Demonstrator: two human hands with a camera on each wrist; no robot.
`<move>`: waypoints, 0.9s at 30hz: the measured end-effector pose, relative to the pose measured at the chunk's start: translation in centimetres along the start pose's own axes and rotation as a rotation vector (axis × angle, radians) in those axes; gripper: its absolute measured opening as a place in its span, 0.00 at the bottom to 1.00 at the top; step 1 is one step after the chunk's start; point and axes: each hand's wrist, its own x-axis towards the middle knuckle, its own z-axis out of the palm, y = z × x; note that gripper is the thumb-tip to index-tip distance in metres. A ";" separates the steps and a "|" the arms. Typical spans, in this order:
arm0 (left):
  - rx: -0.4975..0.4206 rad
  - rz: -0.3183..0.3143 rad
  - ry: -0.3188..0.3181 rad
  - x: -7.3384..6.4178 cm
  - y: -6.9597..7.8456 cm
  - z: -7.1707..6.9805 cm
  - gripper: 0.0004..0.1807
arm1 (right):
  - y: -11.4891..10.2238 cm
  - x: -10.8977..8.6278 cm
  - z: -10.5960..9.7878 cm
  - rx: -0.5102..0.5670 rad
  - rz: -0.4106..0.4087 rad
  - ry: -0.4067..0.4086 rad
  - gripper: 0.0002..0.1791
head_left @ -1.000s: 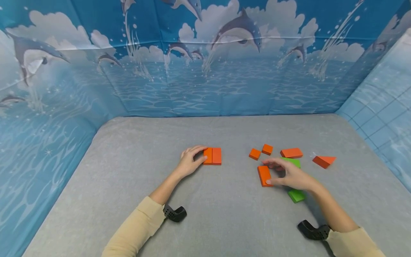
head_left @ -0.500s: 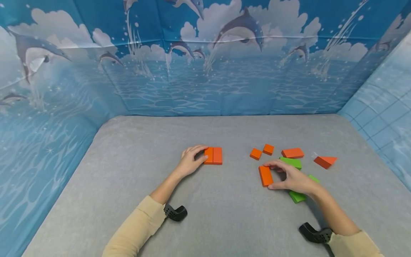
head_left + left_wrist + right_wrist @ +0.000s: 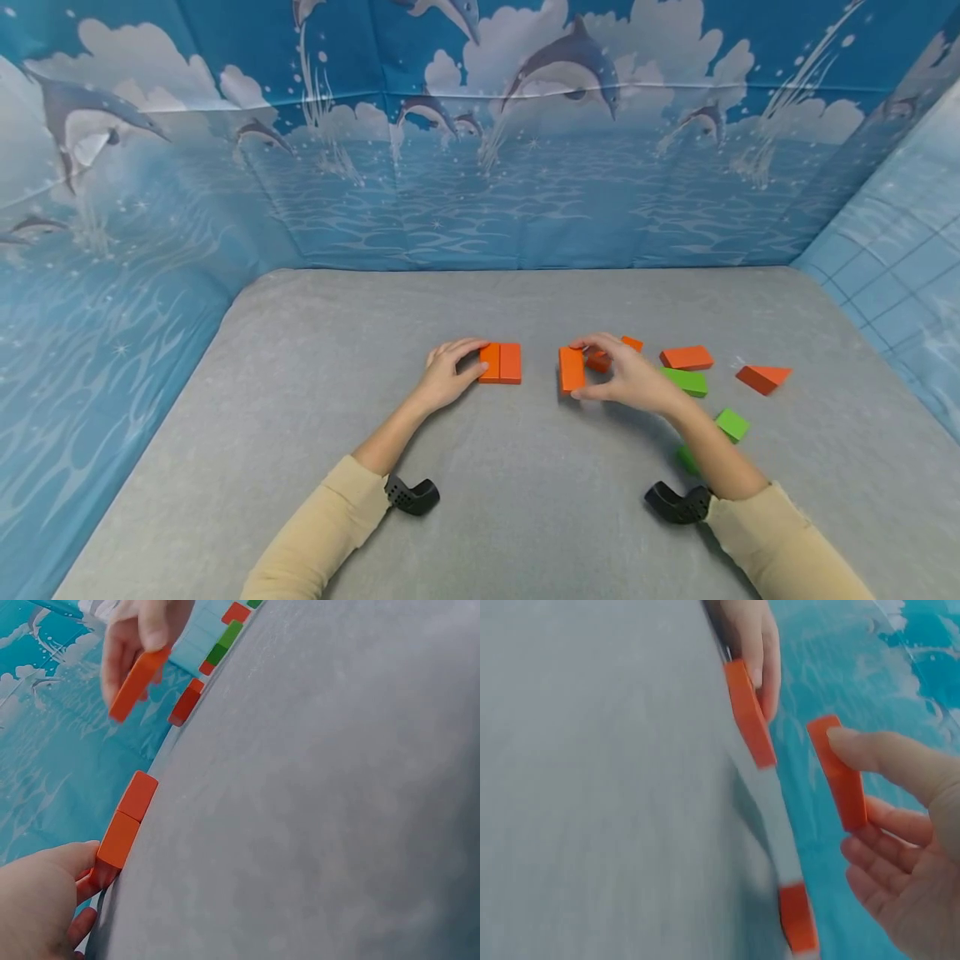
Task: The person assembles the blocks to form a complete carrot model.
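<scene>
In the head view, my left hand holds the left one of two orange rectangular blocks, its thumb and fingers at the block's left side. Flush against that one lies a second orange block. My right hand pinches another orange rectangular block by its two ends, thumb at the near end. This block hangs above the table, apart from the pair, as the right wrist view shows with the lifted block. Two small orange blocks lie partly hidden behind the right hand.
On the right of the grey table lie an orange block, an orange triangular block, a green block and a green block. Another green piece is mostly behind the right forearm. A dolphin-print curtain stands behind.
The right hand has lifted its orange block off the table and carried it left and away from me, towards the pair. The left hand has stayed at its block.
</scene>
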 end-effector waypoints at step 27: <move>0.005 0.001 0.005 0.0 0.1 -0.1 0.21 | 0.5 5.1 3.8 0.061 0.051 -0.069 0.34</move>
